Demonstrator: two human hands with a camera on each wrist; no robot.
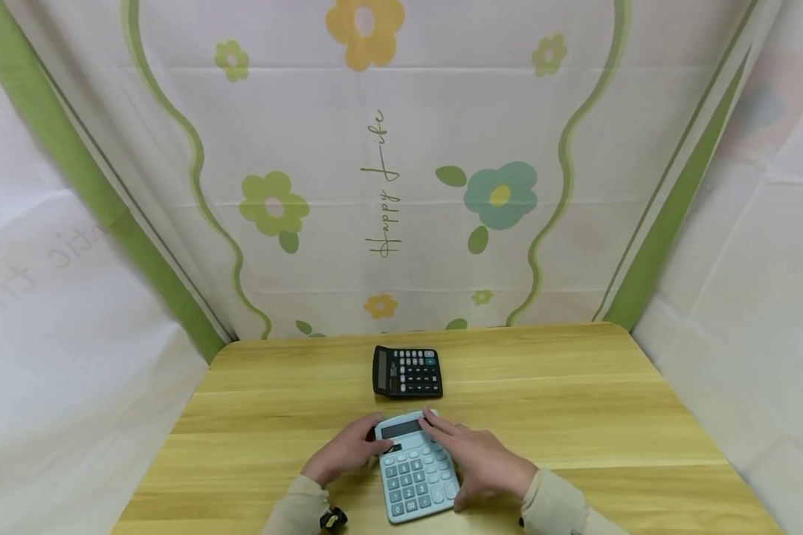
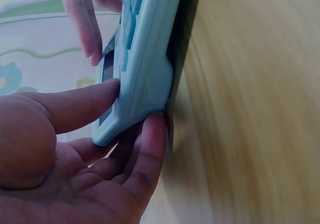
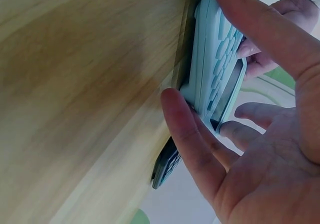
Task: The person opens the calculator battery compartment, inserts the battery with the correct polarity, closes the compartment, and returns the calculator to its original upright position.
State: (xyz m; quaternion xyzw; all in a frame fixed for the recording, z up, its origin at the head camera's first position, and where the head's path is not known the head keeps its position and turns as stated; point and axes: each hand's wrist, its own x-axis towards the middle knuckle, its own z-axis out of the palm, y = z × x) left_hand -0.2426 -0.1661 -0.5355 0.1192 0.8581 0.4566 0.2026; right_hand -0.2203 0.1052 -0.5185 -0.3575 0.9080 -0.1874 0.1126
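Observation:
A light blue calculator (image 1: 411, 483) lies face up near the table's front edge, slightly turned, its screen at the far end. My left hand (image 1: 348, 450) holds its far left corner. In the left wrist view the thumb presses the face beside the screen (image 2: 108, 64), and the fingers reach beneath the screen end. My right hand (image 1: 485, 462) spans the right side, thumb by the near right corner and fingertips by the far right corner. Its fingers look fairly straight in the right wrist view, lying along the side of the calculator (image 3: 204, 59).
A black calculator (image 1: 408, 373) lies beyond the blue one, turned sideways with its screen to the left. The wooden table (image 1: 562, 394) extends to both sides. Behind it hangs a flower-printed white cloth (image 1: 321, 134), with more cloth at left and right.

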